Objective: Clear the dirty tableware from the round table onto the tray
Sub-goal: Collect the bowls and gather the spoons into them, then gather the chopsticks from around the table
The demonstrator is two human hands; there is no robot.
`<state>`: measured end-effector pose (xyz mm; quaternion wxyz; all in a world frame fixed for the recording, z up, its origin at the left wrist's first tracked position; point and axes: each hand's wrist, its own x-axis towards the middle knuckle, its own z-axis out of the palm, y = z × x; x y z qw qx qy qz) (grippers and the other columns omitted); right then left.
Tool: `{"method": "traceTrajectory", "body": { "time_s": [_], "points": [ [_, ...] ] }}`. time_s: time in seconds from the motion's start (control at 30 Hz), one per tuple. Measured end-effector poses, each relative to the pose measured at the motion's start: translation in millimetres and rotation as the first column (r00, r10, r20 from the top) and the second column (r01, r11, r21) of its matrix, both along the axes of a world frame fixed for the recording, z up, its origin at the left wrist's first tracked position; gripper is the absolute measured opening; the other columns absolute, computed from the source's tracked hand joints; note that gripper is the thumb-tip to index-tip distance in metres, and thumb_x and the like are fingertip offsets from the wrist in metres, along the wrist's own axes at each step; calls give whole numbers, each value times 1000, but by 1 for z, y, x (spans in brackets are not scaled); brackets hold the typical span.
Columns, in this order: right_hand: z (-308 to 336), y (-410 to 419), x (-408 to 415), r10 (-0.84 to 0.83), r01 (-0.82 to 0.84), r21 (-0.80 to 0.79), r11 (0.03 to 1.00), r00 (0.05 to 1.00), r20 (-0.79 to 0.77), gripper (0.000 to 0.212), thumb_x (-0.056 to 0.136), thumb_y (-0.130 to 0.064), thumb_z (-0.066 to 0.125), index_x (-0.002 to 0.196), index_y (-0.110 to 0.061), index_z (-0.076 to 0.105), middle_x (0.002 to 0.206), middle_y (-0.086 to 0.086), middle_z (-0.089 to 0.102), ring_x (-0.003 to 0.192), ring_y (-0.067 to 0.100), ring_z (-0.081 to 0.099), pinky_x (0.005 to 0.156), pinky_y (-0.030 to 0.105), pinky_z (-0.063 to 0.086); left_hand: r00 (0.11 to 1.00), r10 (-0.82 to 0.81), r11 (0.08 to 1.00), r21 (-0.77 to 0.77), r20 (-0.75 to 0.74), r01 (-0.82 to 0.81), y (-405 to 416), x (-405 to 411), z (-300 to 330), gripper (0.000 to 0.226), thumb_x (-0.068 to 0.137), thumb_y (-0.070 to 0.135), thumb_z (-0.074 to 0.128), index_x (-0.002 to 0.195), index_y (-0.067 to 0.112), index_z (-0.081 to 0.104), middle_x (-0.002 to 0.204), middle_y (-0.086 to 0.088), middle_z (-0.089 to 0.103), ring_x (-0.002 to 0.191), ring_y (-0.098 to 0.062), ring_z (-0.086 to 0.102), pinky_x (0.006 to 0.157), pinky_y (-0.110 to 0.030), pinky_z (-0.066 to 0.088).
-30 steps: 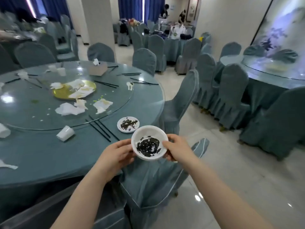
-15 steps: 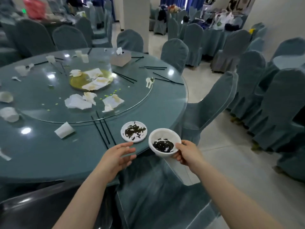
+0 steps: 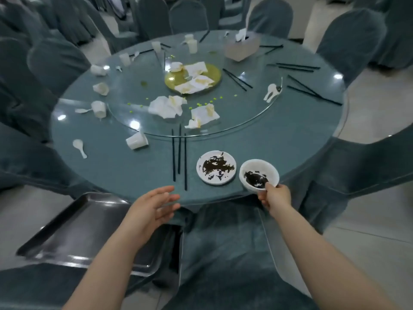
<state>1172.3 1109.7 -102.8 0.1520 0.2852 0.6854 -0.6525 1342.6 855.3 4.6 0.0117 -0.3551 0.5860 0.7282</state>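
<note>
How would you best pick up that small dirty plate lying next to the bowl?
Probably by its near rim, from the table-edge side: the small plate lies flat and shallow, soiled in the middle, with black chopsticks left and the held bowl right. The free left hand is closest.

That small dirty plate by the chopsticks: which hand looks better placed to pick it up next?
The left hand, probably. It is open and holds nothing, hovering at the table edge near the plate. The right hand already grips the bowl by its rim.
</note>
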Motion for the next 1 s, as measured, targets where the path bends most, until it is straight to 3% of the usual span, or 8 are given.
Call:
{"method": "traceTrajectory", "body": {
  "time_s": [0.13,0.2,0.3,0.43,0.53,0.67,0.8,1.0],
  "points": [
    [-7,-14,-9,-84,83,-215,973,996,2,20,94,-21,57,108,-6,56,72,11,64,58,19,60,45,22,49,995,100,995,-13,14,-99,-16,17,-2,21,95,13,49,106,19,67,96,-3,75,81,-18,72,72,-32,50],
    [-6,-18,-15,-79,74,-330,941,997,0,30,92,-23,61,115,-6,55,85,13,67,71,21,65,60,24,54,992,126,992,-16,10,-125,-21,23,-3,21,95,13,49,107,19,67,95,-3,75,81,-18,72,71,-31,50],
    [-5,-21,-21,1,11,-384,923,1000,31,45,92,-21,61,131,-2,49,115,17,63,101,26,63,85,32,51,993,117,993,-21,4,-117,-24,29,-4,21,96,14,49,107,19,66,95,-2,75,81,-17,73,71,-30,50],
    [3,-29,-10,72,-29,-427,904,994,85,47,96,-22,55,137,-6,42,139,16,48,125,33,49,96,41,44,996,93,996,-5,-12,-93,-28,38,-3,21,96,14,50,108,19,66,97,-2,75,82,-17,72,71,-30,51],
    [13,-46,20,203,-160,-343,926,975,94,41,97,-22,52,135,-9,45,135,16,51,121,32,52,98,41,42,995,84,996,-24,-53,-86,-38,50,3,21,96,14,50,107,20,67,96,-1,75,82,-16,71,73,-31,51],
    [33,-81,72,326,-308,-271,912,945,22,27,96,-22,54,120,-11,54,112,11,63,102,26,62,86,37,46,987,98,995,-24,-127,-101,-63,75,16,20,96,12,50,101,21,68,91,0,75,79,-15,70,73,-30,50],
    [59,-125,122,260,-280,-281,918,960,-106,13,96,-18,53,106,-14,61,94,4,67,82,18,63,74,30,50,981,37,999,-27,-192,-43,-107,116,33,22,96,12,50,101,22,68,92,0,75,80,-15,71,72,-29,51],
    [94,-192,176,252,-319,-258,912,932,-262,11,96,-9,52,102,-12,61,90,6,66,74,17,62,70,27,50,965,78,995,-47,-251,-93,-176,170,48,20,97,10,48,104,18,66,92,-1,73,78,-14,67,72,-27,51]
  ]
}}
